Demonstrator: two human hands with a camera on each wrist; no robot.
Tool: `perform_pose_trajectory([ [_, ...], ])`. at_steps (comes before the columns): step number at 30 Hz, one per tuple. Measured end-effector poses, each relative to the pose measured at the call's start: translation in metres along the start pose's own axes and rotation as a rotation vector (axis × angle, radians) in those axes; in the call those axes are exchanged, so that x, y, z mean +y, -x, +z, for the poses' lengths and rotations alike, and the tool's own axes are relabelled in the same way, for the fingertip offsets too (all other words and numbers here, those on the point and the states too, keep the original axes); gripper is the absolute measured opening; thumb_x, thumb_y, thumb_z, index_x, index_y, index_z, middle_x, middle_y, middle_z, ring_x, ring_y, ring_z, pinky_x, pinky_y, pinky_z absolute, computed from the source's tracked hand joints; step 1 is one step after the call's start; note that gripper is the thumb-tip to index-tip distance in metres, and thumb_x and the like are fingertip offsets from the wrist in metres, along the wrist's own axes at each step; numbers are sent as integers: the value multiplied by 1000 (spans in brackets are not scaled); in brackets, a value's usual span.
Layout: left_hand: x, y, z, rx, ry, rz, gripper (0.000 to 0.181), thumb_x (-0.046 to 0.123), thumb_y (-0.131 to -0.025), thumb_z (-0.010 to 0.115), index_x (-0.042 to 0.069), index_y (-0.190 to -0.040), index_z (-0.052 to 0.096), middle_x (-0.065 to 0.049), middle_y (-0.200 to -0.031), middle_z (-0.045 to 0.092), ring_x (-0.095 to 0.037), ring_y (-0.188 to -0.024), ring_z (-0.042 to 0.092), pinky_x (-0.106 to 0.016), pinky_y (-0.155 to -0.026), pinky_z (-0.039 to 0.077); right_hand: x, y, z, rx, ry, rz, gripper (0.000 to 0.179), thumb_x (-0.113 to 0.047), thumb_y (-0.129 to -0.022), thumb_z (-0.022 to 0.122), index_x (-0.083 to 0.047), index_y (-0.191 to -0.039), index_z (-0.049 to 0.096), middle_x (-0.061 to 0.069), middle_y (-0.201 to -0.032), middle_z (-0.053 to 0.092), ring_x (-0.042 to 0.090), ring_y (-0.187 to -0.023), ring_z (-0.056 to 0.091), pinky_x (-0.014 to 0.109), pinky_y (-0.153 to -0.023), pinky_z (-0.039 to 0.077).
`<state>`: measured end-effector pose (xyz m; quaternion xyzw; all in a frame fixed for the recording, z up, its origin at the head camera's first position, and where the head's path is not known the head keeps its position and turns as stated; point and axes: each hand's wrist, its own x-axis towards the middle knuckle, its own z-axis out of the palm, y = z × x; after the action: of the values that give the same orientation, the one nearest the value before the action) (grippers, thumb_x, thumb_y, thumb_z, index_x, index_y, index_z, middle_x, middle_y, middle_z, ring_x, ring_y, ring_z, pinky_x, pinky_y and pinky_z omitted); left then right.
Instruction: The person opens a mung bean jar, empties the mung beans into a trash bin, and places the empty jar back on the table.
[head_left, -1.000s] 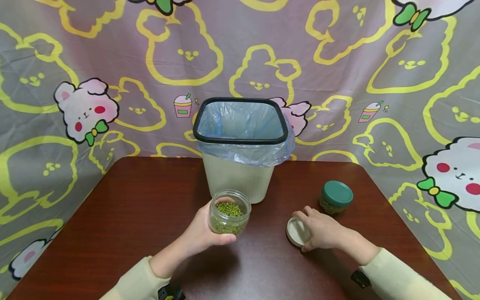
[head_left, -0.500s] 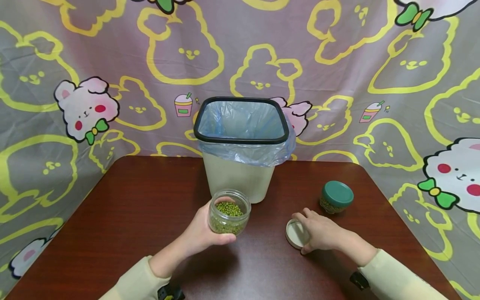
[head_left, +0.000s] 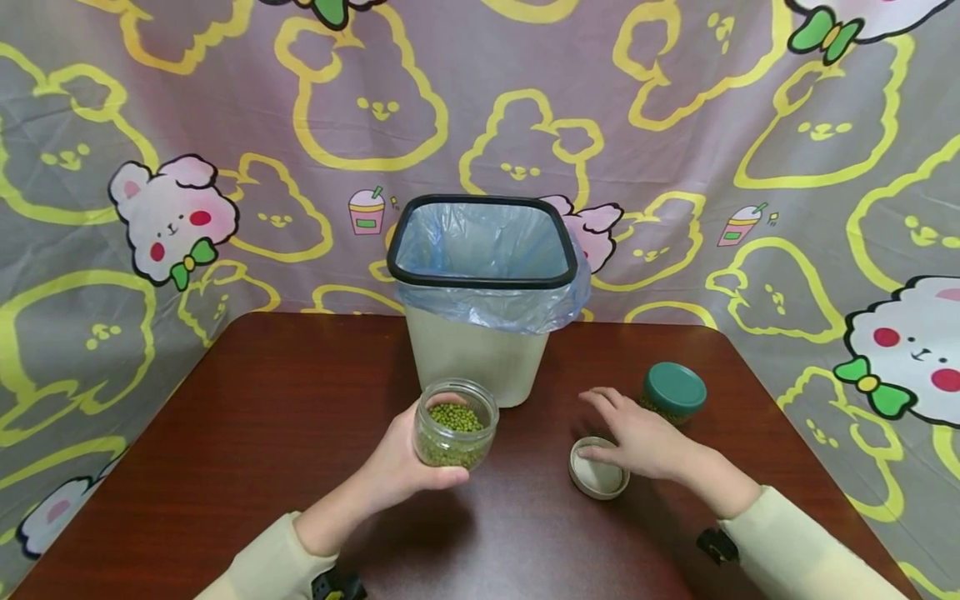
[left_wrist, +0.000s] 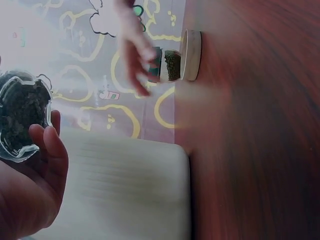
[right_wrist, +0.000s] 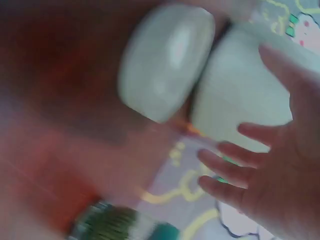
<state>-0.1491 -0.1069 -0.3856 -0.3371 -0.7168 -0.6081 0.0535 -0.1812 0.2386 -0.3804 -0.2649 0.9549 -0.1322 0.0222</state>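
My left hand (head_left: 403, 458) grips an uncovered clear jar (head_left: 454, 447) part-filled with green mung beans, holding it up in front of the bin. In the left wrist view its fingers (left_wrist: 52, 145) curl around the jar's base. A pale round lid (head_left: 600, 480) lies on the table, hollow side up. Just over it is my right hand (head_left: 647, 437), fingers spread and holding nothing; its thumb overlaps the lid in the head view. The right wrist view has the lid (right_wrist: 167, 62) apart from the outstretched fingers (right_wrist: 227, 167).
A cream bin (head_left: 476, 346) with a black rim and blue plastic liner stands at the table's middle back. Beyond my right hand is a second jar with a green lid (head_left: 675, 387), partly hidden. A patterned cloth (head_left: 517, 75) hangs around the brown table (head_left: 300, 392).
My right hand has let go of the lid, opened its fingers and risen slightly away. The lid now lies flat on the table. The left hand and its jar have barely moved.
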Motion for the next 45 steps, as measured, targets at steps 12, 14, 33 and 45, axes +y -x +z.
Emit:
perform_pose_trajectory([
  [12, 0, 1, -2, 3, -9, -7, 68, 10, -64, 85, 6, -126, 54, -6, -116, 61, -21, -103, 59, -29, -91, 46, -21, -37, -95, 454, -1, -115, 81, -27, -87, 74, -4, -148, 28, 19, -148, 31, 38, -132, 35, 58, -97, 38],
  [14, 0, 1, -2, 4, -10, -6, 68, 11, -65, 85, 6, -125, 54, -6, -116, 61, -21, -103, 59, -29, -91, 46, -26, -44, -105, 534, 13, -173, 81, -21, -84, 76, -4, -148, 29, 19, -147, 32, 38, -132, 35, 58, -96, 39],
  [33, 1, 4, -11, 61, -45, 1, 69, 9, -63, 85, 5, -125, 54, -6, -117, 60, -20, -104, 58, -28, -91, 45, -49, -90, -109, 715, 269, -453, 34, -13, -92, 62, 1, -123, 60, 19, -126, 56, 37, -114, 51, 48, -96, 42],
  [45, 13, -3, -44, 160, -58, -16, 68, -1, -66, 82, 0, -128, 52, -14, -117, 59, -17, -100, 59, -24, -85, 47, -50, -95, -104, 659, 197, -502, 24, -5, -92, 61, 1, -115, 60, 14, -104, 61, 32, -104, 53, 45, -88, 45],
])
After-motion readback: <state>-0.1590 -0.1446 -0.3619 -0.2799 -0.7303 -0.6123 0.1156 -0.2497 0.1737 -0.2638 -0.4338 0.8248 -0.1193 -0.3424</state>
